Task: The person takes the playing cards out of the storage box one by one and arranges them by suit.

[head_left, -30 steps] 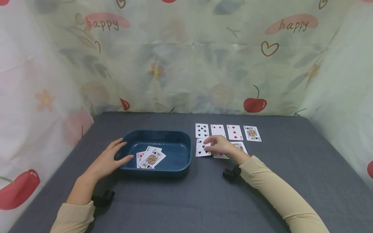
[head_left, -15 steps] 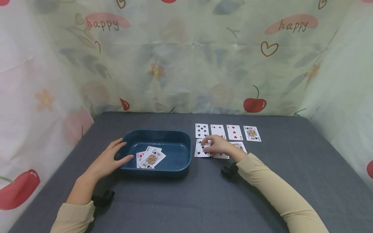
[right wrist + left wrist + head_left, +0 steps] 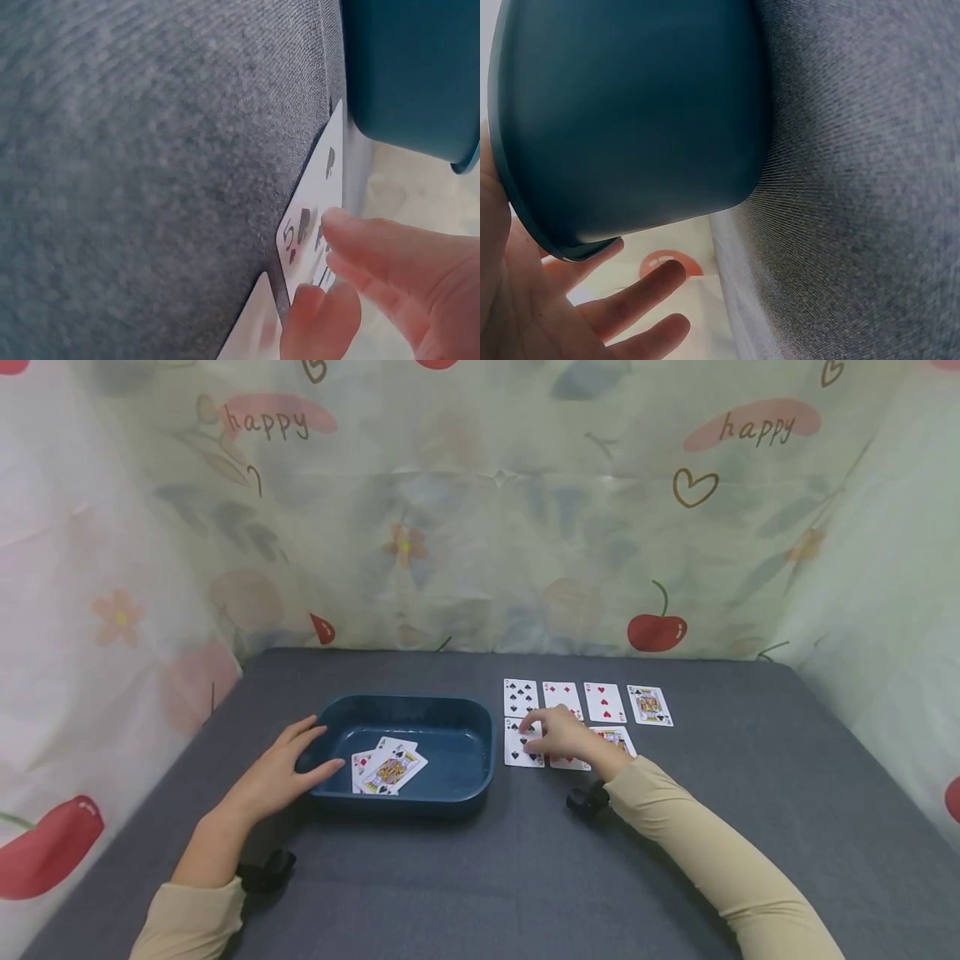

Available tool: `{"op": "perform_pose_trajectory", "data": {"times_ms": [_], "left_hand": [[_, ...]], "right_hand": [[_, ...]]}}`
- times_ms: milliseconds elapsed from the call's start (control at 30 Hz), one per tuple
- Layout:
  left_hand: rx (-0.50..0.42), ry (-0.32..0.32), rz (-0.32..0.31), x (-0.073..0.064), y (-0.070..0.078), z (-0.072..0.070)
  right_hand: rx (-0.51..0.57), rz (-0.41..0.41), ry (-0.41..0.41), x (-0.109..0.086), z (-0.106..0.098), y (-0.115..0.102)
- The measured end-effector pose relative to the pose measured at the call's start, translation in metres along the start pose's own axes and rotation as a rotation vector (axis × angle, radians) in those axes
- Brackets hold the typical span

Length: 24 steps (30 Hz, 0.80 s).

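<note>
In the head view, my left hand (image 3: pixel 272 771) rests at the left end of a dark blue tray (image 3: pixel 450 800), its fingers spread at the rim. The left wrist view shows those fingers (image 3: pixel 634 300) extended past the tray's corner. Inside the tray lie several overlapping playing cards, a king (image 3: pixel 394 770) on top. My right hand (image 3: pixel 567 737) bends over the five of spades (image 3: pixel 513 745), which lies flat on the cloth. In the right wrist view, the thumb and fingers are at the card's face and edge. A diamond card (image 3: pixel 568 763) is partly hidden under this hand.
Behind the right hand runs a row: a seven of spades (image 3: pixel 520 697), a diamond card (image 3: pixel 561 695), a three of hearts (image 3: pixel 604 702) and a king (image 3: pixel 650 705). Another face card (image 3: pixel 617 739) lies by the right wrist. A patterned curtain (image 3: pixel 495 552) encloses the grey-clothed table (image 3: pixel 420 885).
My right hand and forearm have shifted slightly left over the five of spades. That card has moved very little. The left hand and the tray stay still.
</note>
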<state>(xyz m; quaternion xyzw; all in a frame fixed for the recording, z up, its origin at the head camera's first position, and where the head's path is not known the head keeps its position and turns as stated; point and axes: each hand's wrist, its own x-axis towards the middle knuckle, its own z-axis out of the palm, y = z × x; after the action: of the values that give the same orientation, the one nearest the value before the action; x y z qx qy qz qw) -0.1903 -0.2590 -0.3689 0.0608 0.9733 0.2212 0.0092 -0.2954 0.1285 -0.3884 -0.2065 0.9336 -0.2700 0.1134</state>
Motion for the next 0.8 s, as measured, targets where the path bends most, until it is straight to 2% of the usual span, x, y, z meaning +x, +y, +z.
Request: {"op": "perform_pose_trajectory", "data": {"times_ms": [167, 300, 400, 600, 800], "left_hand": [[0.000, 0.000, 0.000, 0.000, 0.000, 0.000], [0.001, 0.000, -0.001, 0.000, 0.000, 0.000], [0.002, 0.000, 0.001, -0.001, 0.000, 0.000], [-0.004, 0.000, 0.004, -0.001, 0.000, 0.000], [-0.007, 0.001, 0.008, -0.001, 0.001, -0.001]], "right_hand": [[0.001, -0.020, 0.034, 0.000, -0.007, -0.004], [0.079, -0.022, 0.043, 0.000, -0.017, -0.014], [0.127, -0.062, 0.041, 0.002, -0.024, -0.022], [0.178, -0.201, -0.011, 0.009, -0.032, -0.051], [0.145, -0.366, -0.083, 0.020, -0.031, -0.086]]}}
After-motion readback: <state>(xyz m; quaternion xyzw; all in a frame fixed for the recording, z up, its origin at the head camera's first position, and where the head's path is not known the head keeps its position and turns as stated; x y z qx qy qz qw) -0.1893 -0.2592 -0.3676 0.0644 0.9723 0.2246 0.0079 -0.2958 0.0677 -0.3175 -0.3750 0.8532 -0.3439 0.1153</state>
